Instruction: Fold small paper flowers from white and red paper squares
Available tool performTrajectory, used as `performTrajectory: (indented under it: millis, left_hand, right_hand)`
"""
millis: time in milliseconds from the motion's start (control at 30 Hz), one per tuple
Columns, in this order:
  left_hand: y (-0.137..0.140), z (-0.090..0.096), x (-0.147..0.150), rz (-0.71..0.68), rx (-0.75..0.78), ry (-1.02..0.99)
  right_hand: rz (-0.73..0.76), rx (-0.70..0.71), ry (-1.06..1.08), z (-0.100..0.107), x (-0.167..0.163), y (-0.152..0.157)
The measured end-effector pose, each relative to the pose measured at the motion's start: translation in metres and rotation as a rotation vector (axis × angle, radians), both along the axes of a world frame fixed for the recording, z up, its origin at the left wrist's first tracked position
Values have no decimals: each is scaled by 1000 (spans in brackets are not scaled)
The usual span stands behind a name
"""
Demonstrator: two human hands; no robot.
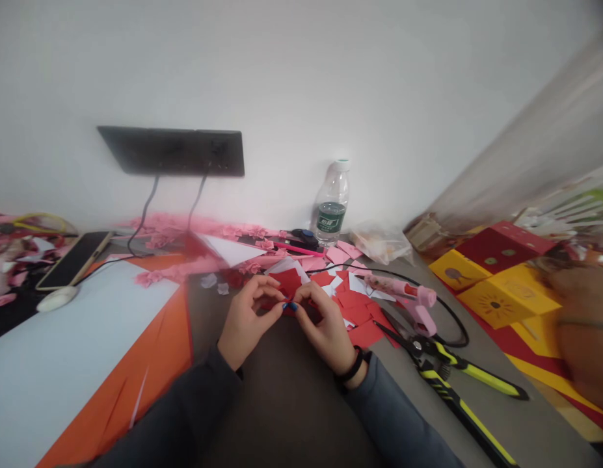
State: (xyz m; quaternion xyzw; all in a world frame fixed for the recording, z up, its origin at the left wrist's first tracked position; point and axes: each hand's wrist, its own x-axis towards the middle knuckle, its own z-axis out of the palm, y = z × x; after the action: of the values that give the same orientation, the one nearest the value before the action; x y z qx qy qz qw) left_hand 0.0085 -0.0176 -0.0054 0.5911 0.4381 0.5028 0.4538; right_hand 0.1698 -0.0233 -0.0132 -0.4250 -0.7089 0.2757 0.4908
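Pinches a small red paper [288,312] between left hand [247,318] and right hand [326,316], over the middle of the desk [276,403], with each thumb pressed toward its own fingers and both thumb tips all but touching. Shows a bit of blue at those tips; cannot tell whether nail or scrap. Wears a black band [350,369] on the right wrist.

Has loose red pieces [360,311] spread just beside and beyond the right hand, mixed with white ones. Has a pink glue gun [401,288] near them, and shears [418,346] lying open with blade tips over the pile. Farther back, has a bottle [332,208] upright near the wall, a clear bag [383,243] to its right and pink flowers [159,238] to its left.

On the left, has a pale sheet [77,351] over an orange sheet [167,331], with a mouse [57,299] at its edge and a phone [77,260] beyond. On the far right, has yellow boxes [509,296].
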Motion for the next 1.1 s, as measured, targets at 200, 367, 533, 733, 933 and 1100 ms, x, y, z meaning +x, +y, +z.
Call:
performTrajectory:
  millis: [200, 367, 533, 733, 933, 1100]
  left_hand:
    - [4, 0, -4, -19, -38, 40]
    - [4, -3, -6, -21, -83, 62]
    - [4, -2, -3, 71, 34, 56]
    - [0, -5, 2, -52, -106, -35]
    - [0, -7, 3, -62, -85, -74]
    - [0, -4, 2, -55, -45, -84]
  right_hand:
    - [-35, 27, 6, -1, 0, 2]
    - [-39, -36, 10, -3, 2, 4]
    - [-71, -135, 118, -5, 3, 4]
    - [-54, -163, 258, -3, 3, 4]
    - [-19, -218, 261, -8, 4, 5]
    - [28, -239, 208, -7, 3, 4]
